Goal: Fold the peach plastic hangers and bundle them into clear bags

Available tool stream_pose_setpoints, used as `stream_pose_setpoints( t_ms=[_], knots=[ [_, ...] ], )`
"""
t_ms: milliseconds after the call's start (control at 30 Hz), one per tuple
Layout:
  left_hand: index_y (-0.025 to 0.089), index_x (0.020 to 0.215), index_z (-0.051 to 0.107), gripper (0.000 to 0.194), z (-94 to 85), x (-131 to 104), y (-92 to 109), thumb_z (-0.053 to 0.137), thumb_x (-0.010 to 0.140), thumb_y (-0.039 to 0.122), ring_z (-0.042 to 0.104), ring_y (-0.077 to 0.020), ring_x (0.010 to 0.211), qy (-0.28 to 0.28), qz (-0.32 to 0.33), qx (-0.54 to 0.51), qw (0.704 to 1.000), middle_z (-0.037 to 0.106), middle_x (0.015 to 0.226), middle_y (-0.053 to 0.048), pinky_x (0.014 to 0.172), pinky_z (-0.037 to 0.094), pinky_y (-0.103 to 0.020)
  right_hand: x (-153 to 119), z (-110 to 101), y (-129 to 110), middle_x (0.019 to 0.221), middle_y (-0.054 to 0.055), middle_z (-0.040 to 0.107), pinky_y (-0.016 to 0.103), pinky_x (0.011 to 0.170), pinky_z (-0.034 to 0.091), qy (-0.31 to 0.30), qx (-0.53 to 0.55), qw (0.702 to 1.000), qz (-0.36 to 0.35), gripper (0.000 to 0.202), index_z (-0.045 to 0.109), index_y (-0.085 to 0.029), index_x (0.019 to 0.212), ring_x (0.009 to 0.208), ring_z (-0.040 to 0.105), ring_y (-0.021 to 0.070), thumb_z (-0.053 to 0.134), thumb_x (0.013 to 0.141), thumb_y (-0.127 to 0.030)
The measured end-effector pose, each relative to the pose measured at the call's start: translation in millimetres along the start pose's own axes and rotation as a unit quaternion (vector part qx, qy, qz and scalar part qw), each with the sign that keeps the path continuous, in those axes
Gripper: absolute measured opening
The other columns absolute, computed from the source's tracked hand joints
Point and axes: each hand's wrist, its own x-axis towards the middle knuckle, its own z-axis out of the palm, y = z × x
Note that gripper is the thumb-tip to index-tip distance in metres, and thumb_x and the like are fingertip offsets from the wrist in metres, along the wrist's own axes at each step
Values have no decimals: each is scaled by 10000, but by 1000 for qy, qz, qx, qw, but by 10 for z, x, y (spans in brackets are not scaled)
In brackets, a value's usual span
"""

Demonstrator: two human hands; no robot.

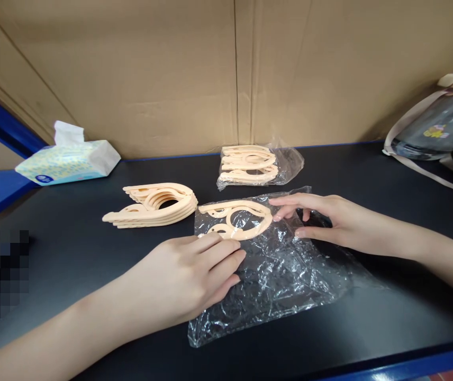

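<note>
A pale peach folding hanger (266,218), folded up, lies at the upper part of a clear plastic bag (278,280); I cannot tell whether it is inside or on top. My left hand (200,275) is closed over the hanger's near arm, its fingers curled and the thumb hidden. At the hanger's rounded right end, my right hand (325,217) reaches in with fingers apart, fingertips at the bag's film. Left of the bag sits a neat stack of several similar hangers (159,209). Behind it, more folded hangers (248,164) lie in another clear bag (290,163).
A tissue pack (71,161) stands at the back left of the black table (139,349). At the far right lies a transparent bottle (433,127) with a pale strap (413,168). Cardboard (163,79) walls off the back.
</note>
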Motion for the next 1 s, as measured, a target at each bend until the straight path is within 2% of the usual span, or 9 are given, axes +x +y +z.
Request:
stream_pose_setpoints(
  t_ms=[167, 267, 333, 433, 500, 600, 700, 833, 1000],
  knots=[
    [143, 1148, 679, 256, -57, -36, -98, 445, 1063, 201, 698, -211, 982, 23, 0, 20, 1000, 758, 1111, -49, 787, 547, -320, 4, -23, -6, 1213, 24, 737, 330, 902, 534, -11, 17, 1000, 18, 575, 462, -258, 1504, 1007, 676, 167, 617, 951, -254],
    [175, 1230, 642, 253, -168, -49, -307, 465, 1062, 242, 653, -219, 1108, 26, -44, 58, 997, 711, 1232, -51, 906, 520, -336, -12, -47, 15, 1211, 20, 734, 334, 913, 539, -17, 20, 999, 21, 626, 421, -286, 1530, 1023, 680, 169, 637, 942, -285],
    [172, 1266, 623, 329, -239, -85, -497, 448, 1068, 368, 588, -251, 1248, 11, -93, 59, 994, 643, 1344, -87, 990, 499, -371, -29, -64, 38, 1197, 19, 736, 331, 900, 547, -18, 10, 1000, 19, 641, 414, -295, 1534, 1008, 684, 171, 645, 936, -300],
    [146, 1408, 542, 777, -299, -236, -811, 289, 989, 749, 341, -352, 1494, -51, -181, 48, 981, 469, 1545, -153, 1169, 349, -543, -56, -83, 72, 1160, 11, 740, 333, 870, 556, -1, -35, 999, 21, 625, 421, -322, 1530, 962, 689, 175, 625, 940, -291],
    [130, 1480, 477, 1096, -311, -394, -1010, 189, 816, 953, 245, -411, 1530, -104, -271, 40, 956, 363, 1618, -180, 1191, 266, -619, -73, -89, 87, 1140, 8, 739, 352, 867, 556, 21, -86, 996, 27, 604, 429, -343, 1526, 960, 694, 188, 589, 949, -266],
    [118, 1499, 460, 1266, -311, -626, -1240, 295, 649, 1043, 226, -425, 1535, -195, -342, 19, 919, 364, 1619, -192, 1208, 222, -624, -88, -93, 90, 1115, 15, 743, 380, 860, 562, 42, -138, 989, 34, 579, 457, -343, 1513, 952, 706, 208, 551, 951, -243],
    [98, 1431, 519, 1121, -288, -763, -1354, 389, 735, 967, 293, -432, 1508, -216, -329, 6, 919, 423, 1582, -200, 1170, 276, -652, -89, -98, 70, 1093, 22, 748, 391, 839, 572, 48, -148, 987, 36, 557, 479, -332, 1503, 922, 715, 216, 546, 955, -259],
    [108, 1294, 605, 901, -235, -797, -1364, 373, 871, 869, 441, -420, 1420, -152, -303, 12, 941, 542, 1489, -159, 1098, 394, -654, -88, -110, 16, 1077, 42, 751, 419, 824, 577, 50, -155, 986, 38, 527, 501, -300, 1493, 909, 720, 237, 541, 967, -301],
    [113, 1305, 592, 1015, -285, -704, -1312, 357, 791, 957, 630, -362, 1212, -130, -296, 11, 946, 622, 1372, -141, 1009, 512, -592, -92, -121, -17, 1072, 53, 745, 432, 815, 570, 56, -161, 984, 40, 513, 502, -282, 1490, 907, 712, 245, 532, 980, -327]
  ],
)
